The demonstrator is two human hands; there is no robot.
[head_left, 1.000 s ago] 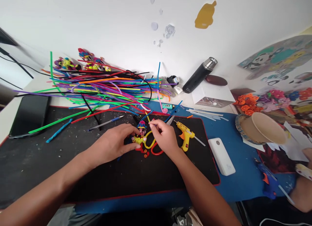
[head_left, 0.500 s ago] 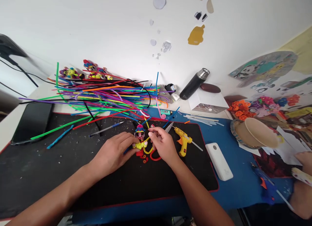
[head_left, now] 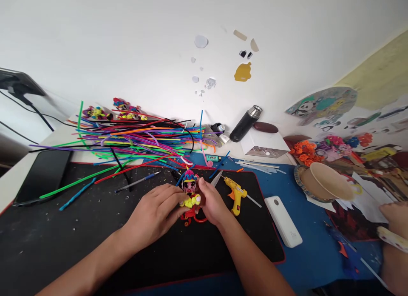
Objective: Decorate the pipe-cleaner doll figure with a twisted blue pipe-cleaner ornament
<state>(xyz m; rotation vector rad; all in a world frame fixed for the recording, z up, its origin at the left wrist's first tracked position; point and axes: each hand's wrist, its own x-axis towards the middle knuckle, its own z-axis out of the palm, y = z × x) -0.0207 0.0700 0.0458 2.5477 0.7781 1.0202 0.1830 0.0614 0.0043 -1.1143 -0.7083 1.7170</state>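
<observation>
A small doll of fuzzy pipe cleaners [head_left: 189, 186] has a blue and pink headdress, a face, yellow arms across its front and red parts below. My left hand [head_left: 156, 207] pinches its yellow part from the left, fingers closed. My right hand [head_left: 214, 202] closes round the doll's right side, thumb raised beside the head; its other fingertips are hidden. Under my hands, scissors [head_left: 217, 178] lie on the black mat [head_left: 153, 260], with part of a red handle showing. A yellow glue gun [head_left: 236, 194] rests just right of my right hand.
A heap of coloured pipe cleaners [head_left: 143, 136] spreads along the wall, with finished dolls [head_left: 127, 110] behind. Around the mat are a phone [head_left: 43, 175], a pen [head_left: 137, 182], a white power bank [head_left: 283, 221] and a black flask [head_left: 246, 123]. Another person's arm [head_left: 395, 245] is at far right.
My right hand, earlier raised beside a yellow pipe cleaner loop, has come in against the doll. The doll is lifted slightly, and the loop no longer shows. The camera view has tilted up.
</observation>
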